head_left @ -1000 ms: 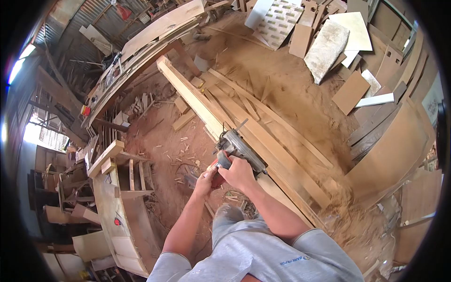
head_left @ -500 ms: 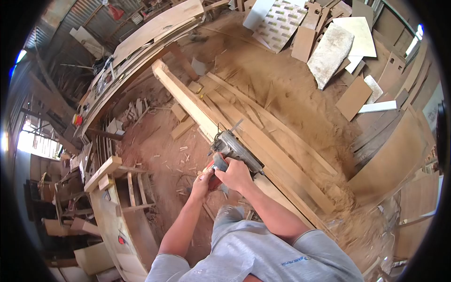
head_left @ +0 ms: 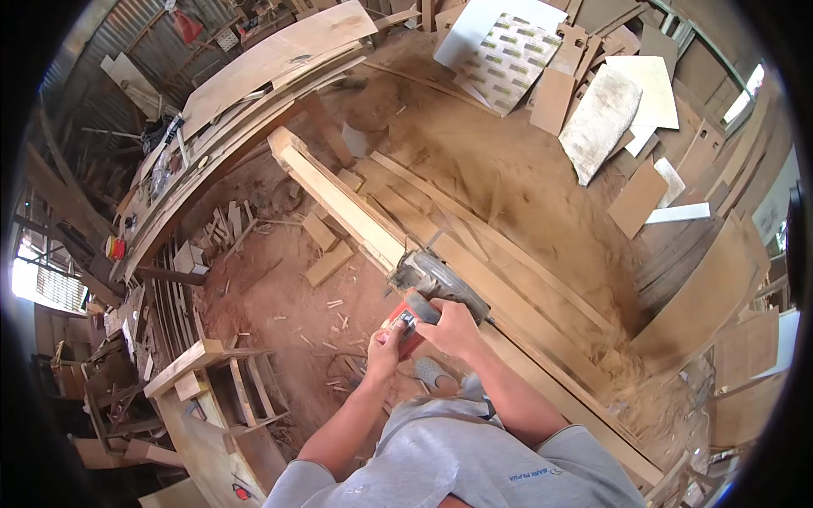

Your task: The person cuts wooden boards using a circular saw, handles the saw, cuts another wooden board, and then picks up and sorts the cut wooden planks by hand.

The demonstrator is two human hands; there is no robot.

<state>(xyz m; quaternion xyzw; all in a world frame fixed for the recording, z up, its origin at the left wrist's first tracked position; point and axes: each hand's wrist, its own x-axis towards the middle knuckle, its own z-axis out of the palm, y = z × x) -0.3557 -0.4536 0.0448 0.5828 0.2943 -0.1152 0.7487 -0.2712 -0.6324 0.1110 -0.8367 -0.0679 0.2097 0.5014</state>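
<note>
A power tool (head_left: 445, 284) with a scuffed grey metal body rests on a long pale timber beam (head_left: 347, 212). On its near side is a red and dark grip part (head_left: 412, 322); its exact kind I cannot make out. My right hand (head_left: 453, 328) is closed on the dark upper portion of that grip, close beside the metal body. Lower on the red portion, my left hand (head_left: 385, 351) is closed, thumb on top. The tool's underside, where it meets the wood, is hidden.
Longer boards (head_left: 508, 279) lie beside the beam over sawdust. A workbench (head_left: 246, 93) with stacked sheets curves along the far left. A wooden frame (head_left: 212, 415) stands at lower left. Offcuts (head_left: 330, 262) litter the floor, and panels (head_left: 601, 118) are piled at the upper right.
The tool, with both my hands still on it, appears slightly farther from the beam's far end. The camera view has shifted, and a foot shows more clearly below my hands.
</note>
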